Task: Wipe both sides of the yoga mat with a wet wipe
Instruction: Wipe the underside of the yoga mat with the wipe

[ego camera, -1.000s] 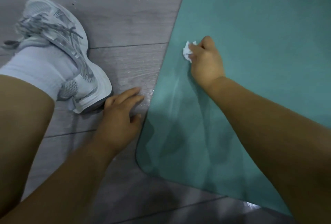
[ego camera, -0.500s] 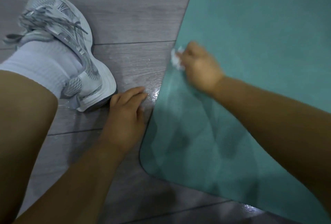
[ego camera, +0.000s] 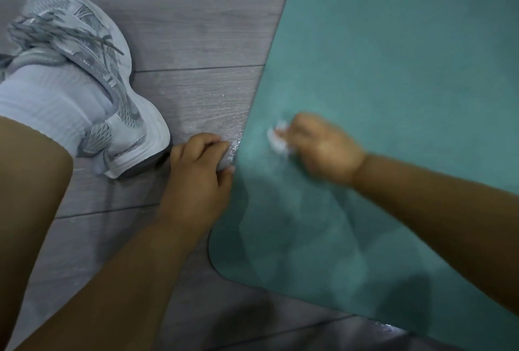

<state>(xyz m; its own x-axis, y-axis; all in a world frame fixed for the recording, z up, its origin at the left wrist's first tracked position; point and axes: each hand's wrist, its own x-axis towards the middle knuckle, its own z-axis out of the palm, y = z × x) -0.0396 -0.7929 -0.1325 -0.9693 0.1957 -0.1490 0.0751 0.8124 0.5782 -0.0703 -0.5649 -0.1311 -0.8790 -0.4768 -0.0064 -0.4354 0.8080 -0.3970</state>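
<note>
A teal yoga mat [ego camera: 407,64] lies flat on the floor and fills the right side of the view, its rounded corner near the bottom middle. My right hand [ego camera: 320,151] grips a crumpled white wet wipe [ego camera: 278,140] and presses it on the mat close to the mat's left edge; the hand is motion-blurred. My left hand [ego camera: 196,179] rests on the floor right beside that edge, fingers bent, thumb touching the mat's border. Damp streaks show on the mat below my right hand.
Grey wood-look floor [ego camera: 182,27] with wet glints near the mat edge. My left foot in a grey-white sneaker [ego camera: 92,78] and white sock stands at the left, close to my left hand. My bare knee fills the lower left.
My right hand has swept the wipe down and toward me along the mat's left edge. My left hand's fingers have curled in and it now touches the mat's border.
</note>
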